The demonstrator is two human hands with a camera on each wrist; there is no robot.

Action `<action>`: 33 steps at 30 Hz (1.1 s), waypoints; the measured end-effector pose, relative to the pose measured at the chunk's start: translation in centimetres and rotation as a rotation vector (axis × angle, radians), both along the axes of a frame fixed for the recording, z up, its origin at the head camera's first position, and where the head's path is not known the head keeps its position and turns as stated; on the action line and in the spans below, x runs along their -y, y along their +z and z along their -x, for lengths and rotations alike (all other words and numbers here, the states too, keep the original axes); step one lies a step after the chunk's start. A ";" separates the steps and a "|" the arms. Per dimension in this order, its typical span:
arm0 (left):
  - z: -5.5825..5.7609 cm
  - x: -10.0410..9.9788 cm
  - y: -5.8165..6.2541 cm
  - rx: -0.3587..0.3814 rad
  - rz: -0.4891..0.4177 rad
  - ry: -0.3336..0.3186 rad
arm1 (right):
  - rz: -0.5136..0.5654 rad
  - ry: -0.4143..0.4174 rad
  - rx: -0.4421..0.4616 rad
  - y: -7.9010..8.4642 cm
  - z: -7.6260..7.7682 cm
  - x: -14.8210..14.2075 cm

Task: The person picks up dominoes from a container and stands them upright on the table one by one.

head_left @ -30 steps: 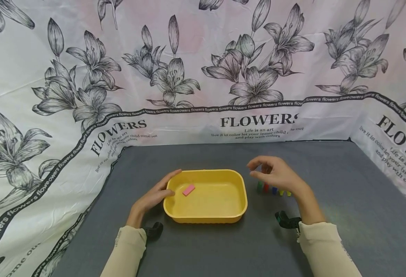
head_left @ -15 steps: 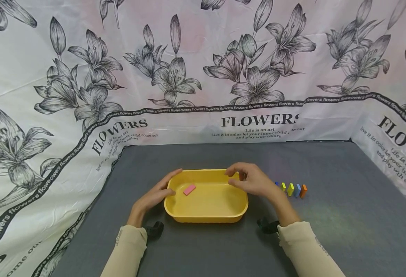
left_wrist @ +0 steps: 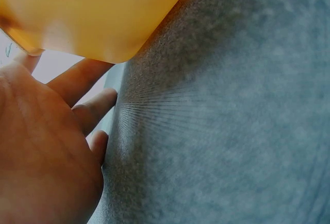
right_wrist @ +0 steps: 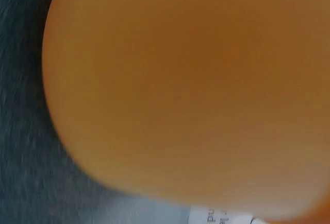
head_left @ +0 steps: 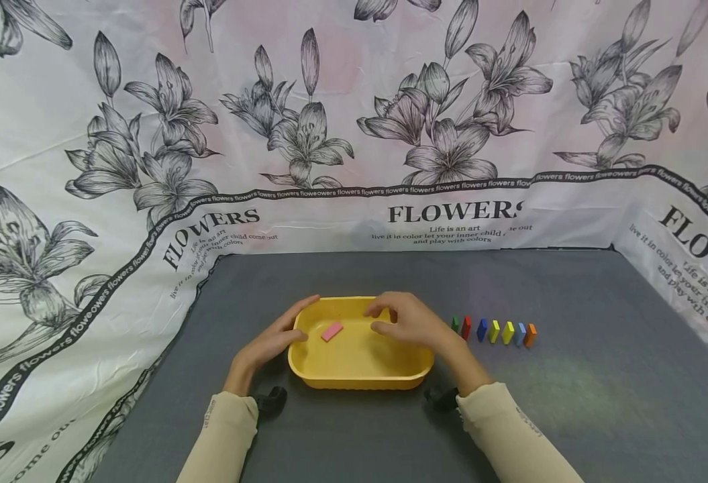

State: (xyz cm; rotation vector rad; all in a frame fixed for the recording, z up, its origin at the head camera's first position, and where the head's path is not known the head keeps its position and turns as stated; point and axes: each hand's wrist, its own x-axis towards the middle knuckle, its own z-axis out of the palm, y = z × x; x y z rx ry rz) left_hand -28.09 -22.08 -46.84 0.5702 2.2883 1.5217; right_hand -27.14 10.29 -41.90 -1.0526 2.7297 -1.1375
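Note:
A yellow plastic tub (head_left: 362, 384) stands on the grey table, and a pink domino block (head_left: 332, 331) lies flat inside it on the left. My left hand (head_left: 269, 343) holds the tub's left side, thumb over the rim and fingers along the outer wall; the left wrist view shows the palm and fingers beside the tub (left_wrist: 98, 18). My right hand (head_left: 411, 323) is over the tub's right half, thumb and index finger apart, with nothing visible between them. The right wrist view is mostly filled by the blurred tub wall (right_wrist: 180, 90).
Right of the tub, several coloured domino blocks stand upright in a row, among them a red one (head_left: 466, 328), a dark blue one (head_left: 482, 329) and an orange one (head_left: 530, 335). My right forearm passes close to the row's left end. A flower-printed cloth (head_left: 329, 221) hangs behind the table.
My right hand has moved left from above the row of blocks to over the tub, uncovering the row. My left hand stays on the tub's side; the pink block has not moved.

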 end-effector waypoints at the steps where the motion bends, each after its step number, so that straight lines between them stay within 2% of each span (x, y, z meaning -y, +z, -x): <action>1: 0.0 0.0 0.0 -0.001 0.000 0.000 | -0.010 0.002 -0.003 0.0 0.0 0.3; 7: 0.0 0.0 0.0 -0.003 0.008 0.008 | -0.078 0.018 -0.054 -0.5 0.3 2.2; 13: 0.0 0.0 0.0 0.001 0.006 0.007 | -0.120 0.038 -0.068 -0.9 0.6 3.8; 19: 0.0 0.0 0.1 0.008 0.010 0.005 | -0.132 0.044 -0.077 -0.9 0.6 4.8; 27: 0.0 0.1 0.1 -0.019 0.000 -0.016 | -0.196 0.067 -0.125 -1.0 1.0 6.0; 33: 0.0 0.1 -0.1 -0.016 0.001 -0.007 | -0.245 -0.012 -0.147 -1.3 1.1 7.2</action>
